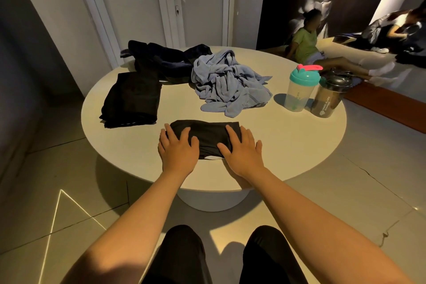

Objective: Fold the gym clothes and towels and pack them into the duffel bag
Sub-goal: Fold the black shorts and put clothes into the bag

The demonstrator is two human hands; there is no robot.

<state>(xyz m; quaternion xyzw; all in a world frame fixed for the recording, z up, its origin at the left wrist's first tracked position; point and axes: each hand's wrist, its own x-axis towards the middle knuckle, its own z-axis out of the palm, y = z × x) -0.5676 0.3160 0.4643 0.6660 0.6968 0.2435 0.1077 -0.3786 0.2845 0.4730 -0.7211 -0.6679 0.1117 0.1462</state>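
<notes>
- Dark shaker bottle (330, 97) — white print running up its side, with a small emblem beside it, seems to read "MAGIC BLADE"; the smaller second line is unclear.
- Clear shaker bottle (299, 93) — dark vertical lettering, too blurred to read.

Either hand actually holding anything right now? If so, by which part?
Nothing is gripped. The left hand and right hand lie flat, pressing the left and right ends of the folded black garment on the table.
</notes>
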